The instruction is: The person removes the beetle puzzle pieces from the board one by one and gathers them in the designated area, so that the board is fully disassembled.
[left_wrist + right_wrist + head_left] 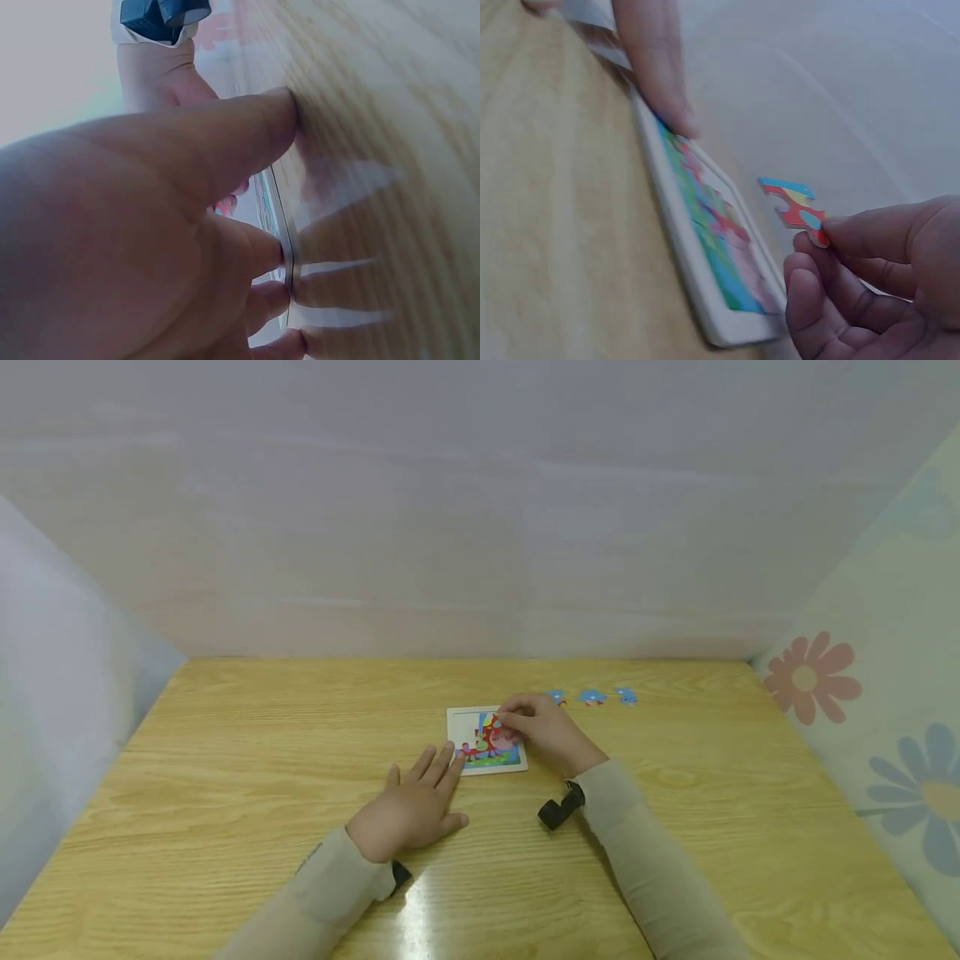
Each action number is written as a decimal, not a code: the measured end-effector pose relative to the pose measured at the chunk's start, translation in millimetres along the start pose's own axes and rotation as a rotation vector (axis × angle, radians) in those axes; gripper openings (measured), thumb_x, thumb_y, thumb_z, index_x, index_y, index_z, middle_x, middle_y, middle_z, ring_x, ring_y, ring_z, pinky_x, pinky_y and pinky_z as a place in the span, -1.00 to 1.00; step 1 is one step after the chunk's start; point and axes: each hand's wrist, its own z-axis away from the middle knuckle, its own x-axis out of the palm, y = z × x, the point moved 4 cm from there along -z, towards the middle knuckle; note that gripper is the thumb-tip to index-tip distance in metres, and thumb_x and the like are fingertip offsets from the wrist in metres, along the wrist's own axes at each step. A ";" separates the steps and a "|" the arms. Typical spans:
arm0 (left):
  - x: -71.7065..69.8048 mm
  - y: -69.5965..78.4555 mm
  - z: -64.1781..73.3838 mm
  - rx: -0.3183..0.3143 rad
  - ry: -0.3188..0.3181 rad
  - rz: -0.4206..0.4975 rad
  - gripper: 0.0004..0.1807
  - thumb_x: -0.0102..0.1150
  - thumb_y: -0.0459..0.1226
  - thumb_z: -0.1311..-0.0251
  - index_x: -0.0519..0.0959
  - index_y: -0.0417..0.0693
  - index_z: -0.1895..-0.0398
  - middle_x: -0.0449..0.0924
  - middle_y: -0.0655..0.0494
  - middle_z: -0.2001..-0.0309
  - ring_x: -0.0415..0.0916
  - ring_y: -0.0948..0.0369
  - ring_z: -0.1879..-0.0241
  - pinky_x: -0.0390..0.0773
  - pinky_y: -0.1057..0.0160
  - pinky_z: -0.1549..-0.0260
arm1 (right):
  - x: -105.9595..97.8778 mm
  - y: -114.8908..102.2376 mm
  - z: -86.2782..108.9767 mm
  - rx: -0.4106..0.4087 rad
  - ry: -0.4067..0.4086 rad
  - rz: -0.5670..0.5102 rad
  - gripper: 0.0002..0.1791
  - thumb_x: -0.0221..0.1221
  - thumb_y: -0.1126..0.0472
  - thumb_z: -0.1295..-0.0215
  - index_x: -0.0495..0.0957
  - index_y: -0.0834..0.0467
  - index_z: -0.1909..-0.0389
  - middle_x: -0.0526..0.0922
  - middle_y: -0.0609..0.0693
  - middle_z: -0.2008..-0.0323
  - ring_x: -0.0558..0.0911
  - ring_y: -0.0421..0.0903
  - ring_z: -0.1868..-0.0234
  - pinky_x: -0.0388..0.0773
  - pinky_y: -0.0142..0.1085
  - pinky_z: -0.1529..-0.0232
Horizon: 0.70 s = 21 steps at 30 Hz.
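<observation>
A white-framed jigsaw puzzle [461,722] lies on the table with a colourful picture along its lower and right parts. Its upper left shows bare white backing. My left hand [411,810] lies with fingers spread, fingertips at the puzzle's near left edge; the left wrist view shows the thumb [262,124] against the tabletop. Between thumb and fingers, my right hand [551,731] pinches a puzzle piece [801,212] coloured blue, yellow and red. The right wrist view has this piece held up off the board, over the puzzle's upper right part in the head view.
Beyond my right hand, several loose blue-and-red puzzle pieces [592,697] lie in a row near the table's far side. The wooden table [262,760] meets a pale wall [450,552] at the back and a flower-patterned wall [892,710] on the right.
</observation>
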 end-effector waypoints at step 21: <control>0.3 1.4 3.6 0.002 -0.001 0.040 -0.08 0.06 0.10 -0.45 -0.09 -0.12 -0.65 -0.28 -0.09 -0.64 -0.32 -0.13 -0.60 -0.15 -0.49 -0.35 | -69.1 7.0 5.1 0.048 0.023 0.225 -0.80 0.19 0.24 -0.47 0.66 0.29 0.07 0.71 0.10 0.22 0.64 -0.05 0.32 0.62 -0.24 0.20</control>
